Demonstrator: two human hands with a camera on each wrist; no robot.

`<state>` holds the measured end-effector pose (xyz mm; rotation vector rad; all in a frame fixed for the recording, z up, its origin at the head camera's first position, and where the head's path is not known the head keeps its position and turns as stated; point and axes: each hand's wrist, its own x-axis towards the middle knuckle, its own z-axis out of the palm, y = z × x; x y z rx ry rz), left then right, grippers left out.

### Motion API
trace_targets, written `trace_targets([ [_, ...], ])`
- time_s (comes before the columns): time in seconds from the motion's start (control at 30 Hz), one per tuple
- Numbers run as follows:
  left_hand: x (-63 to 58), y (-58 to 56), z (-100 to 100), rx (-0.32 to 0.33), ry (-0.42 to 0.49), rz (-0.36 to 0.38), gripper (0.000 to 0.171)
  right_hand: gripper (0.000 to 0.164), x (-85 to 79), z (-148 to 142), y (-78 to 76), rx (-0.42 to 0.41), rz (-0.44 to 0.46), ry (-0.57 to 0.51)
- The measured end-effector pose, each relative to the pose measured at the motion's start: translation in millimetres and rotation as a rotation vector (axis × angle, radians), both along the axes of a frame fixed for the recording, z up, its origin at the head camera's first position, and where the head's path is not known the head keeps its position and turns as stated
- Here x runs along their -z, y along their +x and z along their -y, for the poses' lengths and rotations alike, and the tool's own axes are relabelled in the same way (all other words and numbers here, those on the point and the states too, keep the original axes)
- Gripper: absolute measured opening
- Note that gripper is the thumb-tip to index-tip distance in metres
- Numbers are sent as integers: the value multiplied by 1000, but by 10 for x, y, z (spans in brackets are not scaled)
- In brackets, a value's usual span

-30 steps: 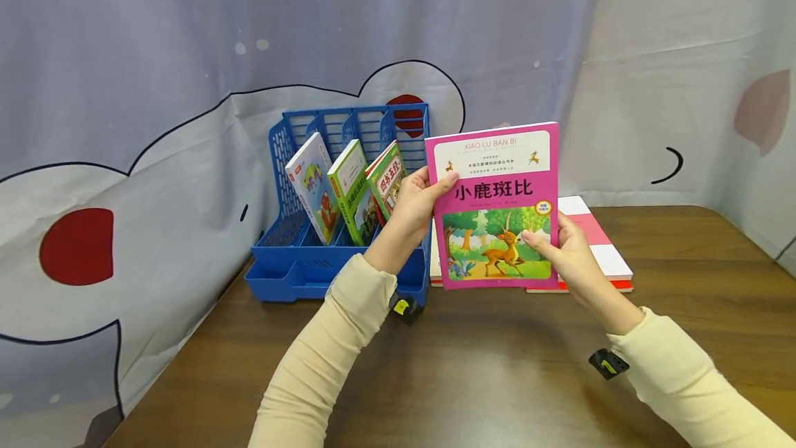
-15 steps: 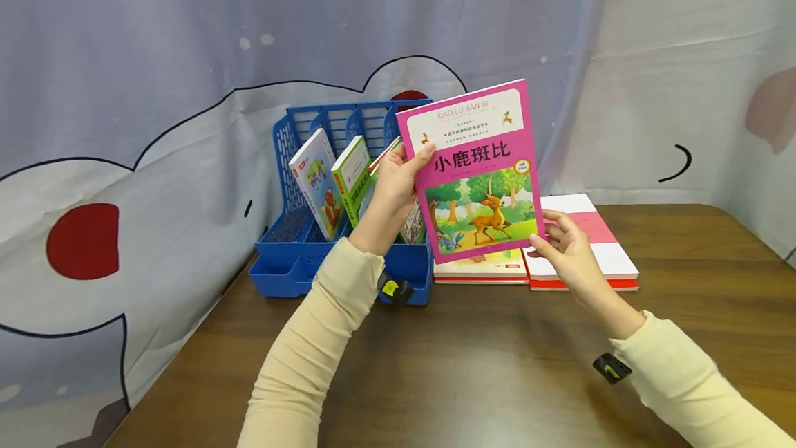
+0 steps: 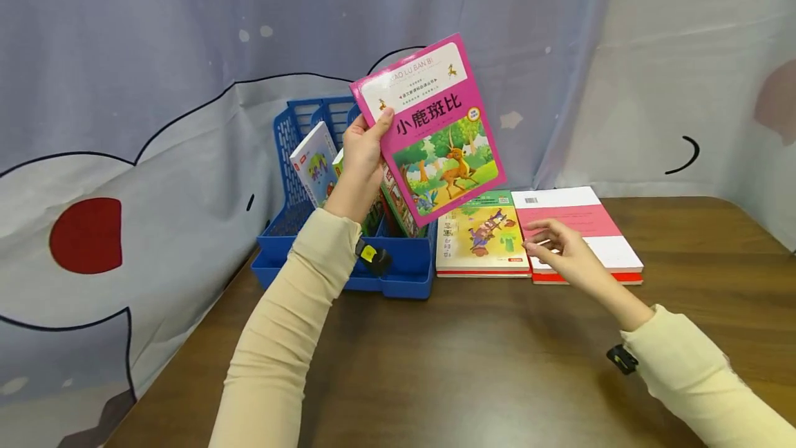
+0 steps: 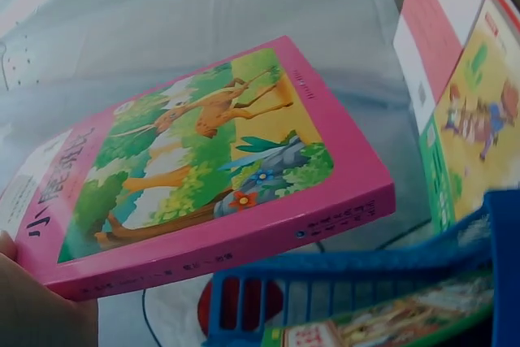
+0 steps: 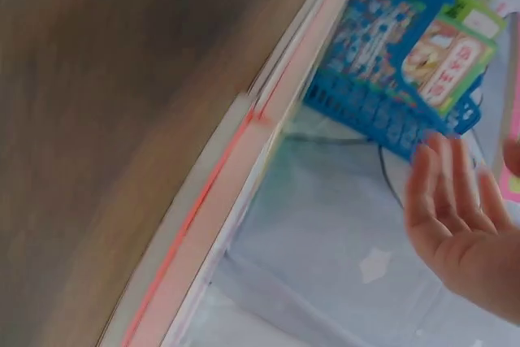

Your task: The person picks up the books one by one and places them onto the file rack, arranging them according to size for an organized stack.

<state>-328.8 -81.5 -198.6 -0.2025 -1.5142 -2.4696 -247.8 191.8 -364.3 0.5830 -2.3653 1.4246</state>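
Observation:
My left hand [image 3: 365, 157] grips a pink picture book [image 3: 435, 126] by its left edge, thumb on the cover. The book is tilted and raised in front of the blue file rack [image 3: 407, 254], hiding part of it. In the left wrist view the pink book [image 4: 203, 160] shows its spine and deer cover above the rack's rim [image 4: 349, 270]. My right hand [image 3: 562, 251] holds nothing; its fingers are loosely bent above the stacked books. The right wrist view shows that hand [image 5: 463, 225] apart from the pink book's edge [image 5: 512, 132].
Leaning in the rack are a white book [image 3: 315, 161] and a green-edged book [image 3: 398, 199]. Right of the rack lie a yellow book [image 3: 485, 237] and a white-and-pink book [image 3: 578, 220], both on stacks. A printed curtain [image 3: 186, 19] hangs behind the wooden table [image 3: 460, 358].
My left hand has carried the pink book up and left toward the rack, tilting it. My right hand has let go of the book's right edge, and the yellow book is uncovered.

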Motion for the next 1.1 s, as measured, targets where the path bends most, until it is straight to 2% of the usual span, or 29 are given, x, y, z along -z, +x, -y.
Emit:
trace_targets([
  [0.07, -30, -14, 37, -11, -1, 0, 26, 26, 17, -29, -30, 35, -4, 134],
  [0.13, -49, -25, 67, -18, -6, 0, 27, 25, 41, -63, -55, 61, 9, 222],
  [0.3, -127, -42, 137, -65, 19, -16, 26, 24, 96, -156, -103, 94, 41, 327],
  [0.43, -248, -43, 200, -101, 66, -26, 23, 24, 122, -240, -128, 120, 37, 475],
  [0.53, -355, -41, 262, -109, 113, 1, 22, 24, 152, -292, -137, 135, 46, 576],
  [0.67, -522, -59, 397, -127, 155, 28, 21, 24, 188, -309, -144, 130, 65, 596],
  [0.87, -759, -122, 631, -224, 170, -3, 19, 23, 201, -288, -163, 140, 75, 625],
  [0.97, -816, -162, 710, -280, 162, -13, 19, 23, 200, -283, -174, 143, 76, 645],
  [1.1, -821, -205, 777, -331, 135, -5, 21, 22, 220, -274, -157, 137, 70, 655],
])
